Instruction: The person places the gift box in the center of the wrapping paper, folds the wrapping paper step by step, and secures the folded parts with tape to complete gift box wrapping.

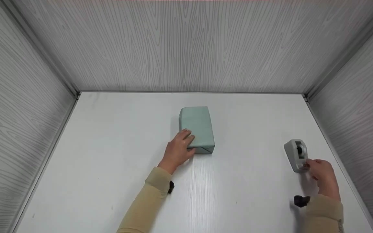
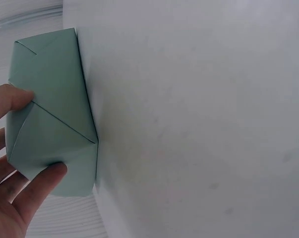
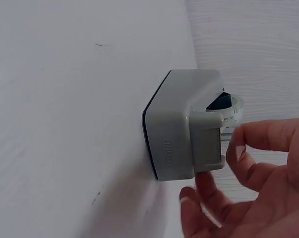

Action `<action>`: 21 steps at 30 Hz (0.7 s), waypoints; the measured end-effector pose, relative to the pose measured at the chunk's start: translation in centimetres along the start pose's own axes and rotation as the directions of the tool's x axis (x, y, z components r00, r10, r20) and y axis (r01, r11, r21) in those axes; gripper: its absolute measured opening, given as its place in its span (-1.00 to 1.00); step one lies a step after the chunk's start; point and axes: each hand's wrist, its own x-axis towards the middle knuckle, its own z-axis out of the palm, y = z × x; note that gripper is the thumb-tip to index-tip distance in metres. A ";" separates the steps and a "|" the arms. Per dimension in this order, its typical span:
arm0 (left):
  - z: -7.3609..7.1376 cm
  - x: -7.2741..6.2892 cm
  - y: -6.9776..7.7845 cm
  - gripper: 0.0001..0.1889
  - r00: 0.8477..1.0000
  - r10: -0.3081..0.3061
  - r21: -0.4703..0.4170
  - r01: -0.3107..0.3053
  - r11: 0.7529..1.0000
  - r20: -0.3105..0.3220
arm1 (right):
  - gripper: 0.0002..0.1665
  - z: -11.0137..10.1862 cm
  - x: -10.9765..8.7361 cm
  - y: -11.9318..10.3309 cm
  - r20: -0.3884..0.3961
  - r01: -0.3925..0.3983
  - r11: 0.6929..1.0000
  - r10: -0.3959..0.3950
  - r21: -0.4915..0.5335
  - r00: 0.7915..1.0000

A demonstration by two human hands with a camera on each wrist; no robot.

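Observation:
A box wrapped in pale green paper [image 1: 197,123] lies on the white table, its folded end facing the person. My left hand [image 1: 176,150] holds its near left corner, with fingers on the top and the thumb against the folded end [image 2: 55,134]. Far to the right stands a grey tape dispenser [image 1: 291,154] with a roll of clear tape [image 3: 233,111] in it. At its cutter end, my right hand [image 1: 323,170] has thumb and index finger pinched together at the tape's end; the strip itself barely shows. Other fingers sit beneath the dispenser's front lip.
The white tabletop [image 1: 108,145] is enclosed by grey wood-grain panels at the back [image 1: 186,48], left [image 1: 18,106] and right [image 1: 361,97]. The dispenser stands near the table's right edge. Each wrist carries a small black camera.

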 end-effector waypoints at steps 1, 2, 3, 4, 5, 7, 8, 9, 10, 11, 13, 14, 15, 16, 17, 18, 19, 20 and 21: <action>0.0 0.0 0.0 -0.54 1.000 -0.001 0.001 0.001 1.000 0.003 | -0.21 0.0 0.0 0.0 -0.004 -0.012 1.000 0.012 0.017 1.000; 0.0 0.0 0.0 -0.54 1.000 0.000 0.002 0.000 1.000 0.004 | -0.23 0.1 0.0 0.1 -0.012 -0.022 0.999 0.023 0.045 1.000; 0.0 0.0 0.0 -0.54 1.000 0.000 0.003 0.000 1.000 0.005 | -0.26 0.2 0.1 0.1 -0.016 -0.034 0.996 0.036 0.083 0.999; 0.0 0.0 0.1 -0.54 1.000 0.001 0.004 -0.001 1.000 0.006 | -0.27 0.3 0.1 0.1 -0.018 -0.045 0.991 0.048 0.128 0.999; 0.0 0.0 0.0 -0.54 1.000 0.000 0.004 0.000 1.000 0.007 | -0.24 0.3 0.0 0.0 -0.014 -0.050 0.987 0.053 0.152 0.999; 0.1 0.1 0.0 -0.54 1.000 0.003 0.007 -0.003 1.000 0.005 | -0.24 0.4 0.0 -0.2 -0.019 -0.054 0.982 0.058 0.180 0.998; 0.1 0.1 0.0 -0.54 1.000 0.005 0.009 -0.005 1.000 0.002 | -0.23 0.4 -0.1 -0.3 -0.018 -0.057 0.980 0.061 0.192 0.998; 0.1 0.1 0.0 -0.54 1.000 0.007 0.009 -0.007 1.000 -0.001 | -0.23 0.4 -0.1 -0.5 -0.018 -0.058 0.978 0.063 0.198 0.998; 0.1 0.0 0.0 -0.54 1.000 0.010 0.010 -0.010 1.000 -0.006 | -0.22 0.4 -0.2 -0.5 -0.018 -0.056 0.976 0.061 0.211 0.998; 0.1 0.0 0.0 -0.54 1.000 0.013 0.010 -0.013 1.000 -0.011 | -0.21 0.5 -0.2 -0.6 -0.021 -0.054 0.975 0.060 0.218 0.998; 0.1 0.0 -0.1 -0.54 1.000 0.017 0.013 -0.017 1.000 -0.017 | -0.22 0.5 -0.4 -0.6 -0.026 -0.052 0.970 0.060 0.237 0.998; 0.1 0.0 -0.1 -0.54 1.000 0.019 0.014 -0.019 1.000 -0.019 | -0.22 0.5 -0.5 -0.5 -0.032 -0.052 0.968 0.061 0.245 0.998; 0.1 0.0 -0.1 -0.54 1.000 0.021 0.012 -0.020 1.000 -0.020 | -0.22 0.5 -0.6 -0.4 -0.039 -0.052 0.966 0.064 0.255 0.997; 0.1 0.0 -0.1 -0.54 1.000 0.022 0.011 -0.022 1.000 -0.020 | -0.25 0.5 -0.7 -0.3 -0.046 -0.052 0.963 0.066 0.266 0.997; 0.2 0.0 -0.1 -0.54 1.000 0.024 0.010 -0.023 1.000 -0.019 | -0.25 0.5 -0.9 -0.1 -0.051 -0.052 0.959 0.069 0.277 0.996; 0.2 0.0 -0.2 -0.54 1.000 0.025 0.008 -0.025 1.000 -0.019 | -0.26 0.5 -1.0 0.0 -0.054 -0.051 0.954 0.070 0.295 0.996; 0.2 0.0 -0.2 -0.54 0.999 0.026 0.006 -0.026 1.000 -0.019 | -0.28 0.5 -1.1 0.2 -0.055 -0.051 0.952 0.071 0.301 0.996; 0.3 0.0 -0.2 -0.54 0.999 0.027 0.007 -0.027 1.000 -0.018 | -0.29 0.5 -1.2 0.4 -0.055 -0.049 0.951 0.068 0.304 0.996; 0.3 0.0 -0.2 -0.54 0.999 0.027 0.006 -0.027 1.000 -0.018 | -0.30 0.5 -1.3 0.6 -0.051 -0.046 0.951 0.065 0.306 0.997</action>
